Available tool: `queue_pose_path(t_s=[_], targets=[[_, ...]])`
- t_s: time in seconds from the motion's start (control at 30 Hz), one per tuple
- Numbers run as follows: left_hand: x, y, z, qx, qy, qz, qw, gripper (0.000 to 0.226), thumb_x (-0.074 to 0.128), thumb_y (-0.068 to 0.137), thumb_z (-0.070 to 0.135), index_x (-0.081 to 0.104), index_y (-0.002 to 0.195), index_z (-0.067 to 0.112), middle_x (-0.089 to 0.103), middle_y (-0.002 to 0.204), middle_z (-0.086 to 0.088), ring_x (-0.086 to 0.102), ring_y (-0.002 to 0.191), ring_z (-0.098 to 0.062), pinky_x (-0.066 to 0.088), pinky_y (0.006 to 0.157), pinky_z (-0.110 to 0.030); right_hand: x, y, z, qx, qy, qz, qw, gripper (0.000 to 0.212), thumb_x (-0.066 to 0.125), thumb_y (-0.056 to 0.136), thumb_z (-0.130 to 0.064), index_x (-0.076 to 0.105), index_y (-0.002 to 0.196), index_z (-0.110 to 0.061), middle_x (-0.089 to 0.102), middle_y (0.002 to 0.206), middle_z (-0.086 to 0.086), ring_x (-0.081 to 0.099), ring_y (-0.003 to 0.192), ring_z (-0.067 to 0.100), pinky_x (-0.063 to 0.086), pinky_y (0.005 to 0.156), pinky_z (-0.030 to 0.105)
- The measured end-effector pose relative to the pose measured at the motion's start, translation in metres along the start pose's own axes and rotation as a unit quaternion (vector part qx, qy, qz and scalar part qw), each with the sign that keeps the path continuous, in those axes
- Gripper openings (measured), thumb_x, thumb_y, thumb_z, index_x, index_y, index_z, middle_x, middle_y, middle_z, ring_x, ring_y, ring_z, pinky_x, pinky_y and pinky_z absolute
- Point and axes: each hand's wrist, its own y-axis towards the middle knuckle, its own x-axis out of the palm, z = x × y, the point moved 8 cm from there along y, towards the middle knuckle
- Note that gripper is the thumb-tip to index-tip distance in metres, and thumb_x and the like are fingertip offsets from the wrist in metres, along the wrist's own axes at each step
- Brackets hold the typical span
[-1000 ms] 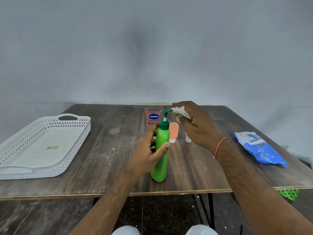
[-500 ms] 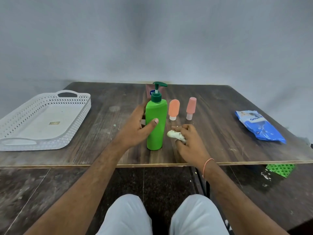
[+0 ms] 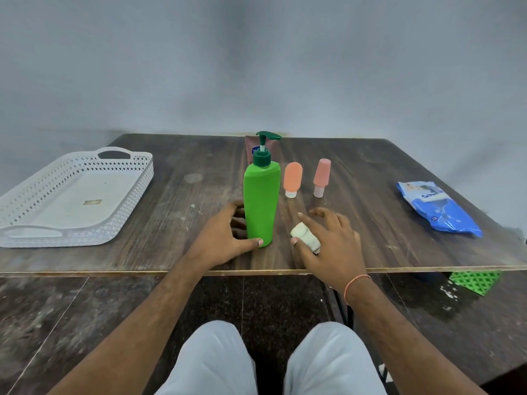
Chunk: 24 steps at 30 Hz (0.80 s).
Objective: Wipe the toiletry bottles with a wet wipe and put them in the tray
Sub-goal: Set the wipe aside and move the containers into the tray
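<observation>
the left hand (image 3: 228,235) grips the base of the upright green plastic pump bottle (image 3: 261,201) on the wooden table (image 3: 171,223), fingers curled around it. the right hand (image 3: 328,240) pinches a crumpled white wet wipe (image 3: 304,235) just beside it, other fingers spread.

The left hand (image 3: 225,238) now sits lower on the green pump bottle (image 3: 261,203), down at its base, with the thumb against the bottom front, where 0.5 s ago it gripped the middle. The right hand (image 3: 328,246) has its fingers (image 3: 319,215) spread more now, and the crumpled wet wipe (image 3: 305,238) lies across them, farther from the bottle.
</observation>
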Motion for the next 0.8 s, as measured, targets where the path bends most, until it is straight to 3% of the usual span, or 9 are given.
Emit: queue_pose_path(t_s=[0.07,0.17,0.27,0.33,0.4,0.5,0.63,0.8], targets=[[0.003,-0.002,-0.001,-0.002,0.024,0.009,1.000,0.083,0.099,0.070,0.036,0.055,0.140,0.031,0.069,0.116,0.020,0.070,0.099,0.005,0.062,0.085,-0.022,-0.005,0.009,-0.009,-0.019,-0.001,0.014,1.000,0.054,0.059,0.091,-0.064,0.065,0.139,-0.042,0.059,0.141,-0.014,0.051,0.133,0.020,0.047,0.090,0.046],[0.002,-0.005,0.002,0.003,0.047,0.023,0.999,0.074,0.096,0.074,0.036,0.057,0.137,0.029,0.068,0.109,0.023,0.069,0.096,0.008,0.055,0.078,-0.010,0.007,0.028,-0.031,-0.052,-0.031,-0.048,0.997,0.052,0.056,0.093,-0.065,0.066,0.137,-0.040,0.067,0.132,-0.017,0.056,0.128,0.017,0.040,0.095,0.046],[0.000,-0.005,0.002,0.008,0.049,0.022,0.999,0.070,0.094,0.077,0.032,0.057,0.136,0.027,0.068,0.109,0.020,0.069,0.096,0.006,0.058,0.080,-0.014,0.025,0.039,-0.051,-0.055,-0.024,-0.094,0.994,0.050,0.052,0.097,-0.065,0.066,0.134,-0.034,0.073,0.122,-0.010,0.062,0.119,0.021,0.043,0.094,0.044],[-0.005,-0.003,-0.005,0.004,0.043,0.027,0.999,0.068,0.093,0.078,0.028,0.057,0.135,0.025,0.070,0.111,0.017,0.072,0.097,0.004,0.062,0.086,-0.024,0.034,0.043,-0.063,-0.036,0.039,-0.092,0.994,0.046,0.055,0.099,-0.058,0.068,0.127,-0.024,0.074,0.116,-0.001,0.064,0.111,0.026,0.050,0.091,0.044],[-0.014,-0.003,-0.014,-0.008,0.030,0.040,0.999,0.065,0.093,0.079,0.025,0.058,0.134,0.024,0.071,0.112,0.016,0.071,0.096,0.008,0.062,0.087,-0.024,0.043,0.043,-0.077,-0.034,0.071,-0.086,0.993,0.043,0.060,0.100,-0.049,0.067,0.127,-0.016,0.073,0.115,0.007,0.063,0.107,0.031,0.050,0.092,0.044],[-0.030,0.001,-0.029,-0.019,0.023,0.057,0.998,0.065,0.092,0.081,0.022,0.052,0.133,0.025,0.068,0.114,0.015,0.069,0.097,0.011,0.058,0.081,-0.012,0.063,0.045,-0.099,-0.039,0.095,-0.102,0.989,0.055,0.062,0.099,-0.045,0.058,0.141,-0.010,0.070,0.124,0.011,0.061,0.112,0.035,0.049,0.096,0.043],[-0.051,0.008,-0.049,-0.026,0.032,0.066,0.997,0.065,0.087,0.085,0.017,0.051,0.139,0.020,0.070,0.123,0.004,0.072,0.106,-0.005,0.062,0.092,-0.027,0.084,0.051,-0.121,-0.032,0.153,-0.127,0.980,0.076,0.057,0.103,-0.051,0.036,0.163,-0.010,0.062,0.145,0.009,0.058,0.126,0.033,0.049,0.102,0.041],[-0.072,0.027,-0.068,-0.039,0.045,0.065,0.996,0.065,0.087,0.086,0.018,0.050,0.140,0.022,0.067,0.122,0.009,0.069,0.105,0.000,0.060,0.094,-0.024,0.109,0.055,-0.133,-0.051,0.169,-0.173,0.969,0.080,0.052,0.108,-0.044,0.018,0.170,-0.007,0.042,0.168,0.013,0.042,0.151,0.030,0.034,0.124,0.039]])
